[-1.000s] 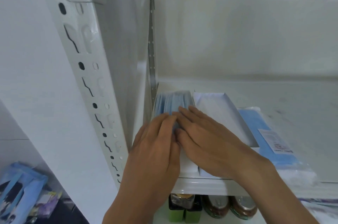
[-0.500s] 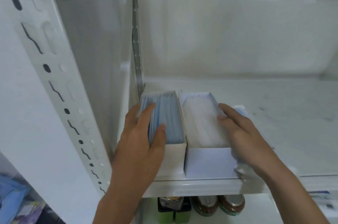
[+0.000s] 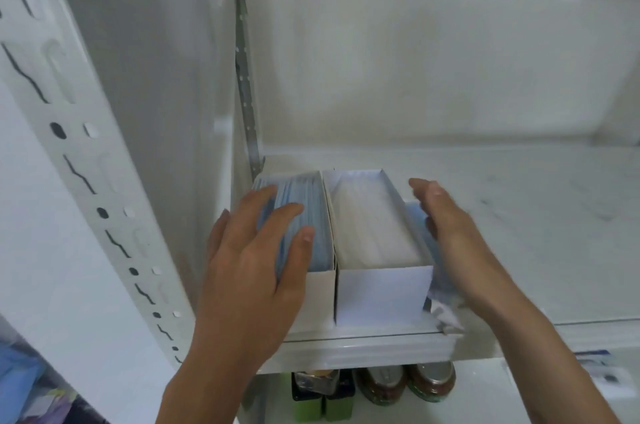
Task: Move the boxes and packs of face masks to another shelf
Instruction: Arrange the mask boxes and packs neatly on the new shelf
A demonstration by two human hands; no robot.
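Two open white boxes stand side by side at the left front of a white metal shelf point(image 3: 519, 215). The left box of blue masks point(image 3: 320, 215) is pressed against the shelf's side wall. My left hand point(image 3: 256, 261) lies flat on its masks, fingers spread. The right box of white masks point(image 3: 374, 236) is uncovered. A blue plastic-wrapped mask pack point(image 3: 420, 226) lies against that box's right side. My right hand point(image 3: 453, 236) rests on the pack with fingers extended, hiding most of it.
A perforated white upright point(image 3: 104, 215) runs down the left. The shelf stretches bare to the right and back. Below the shelf edge stand several jars with lids point(image 3: 405, 385) and green containers point(image 3: 325, 403). Blue bags point(image 3: 20, 385) lie at lower left.
Both hands were together over the blue masks. They have spread apart: the left stays on the blue masks, the right moved past the white box onto the pack and pushed it against the box.
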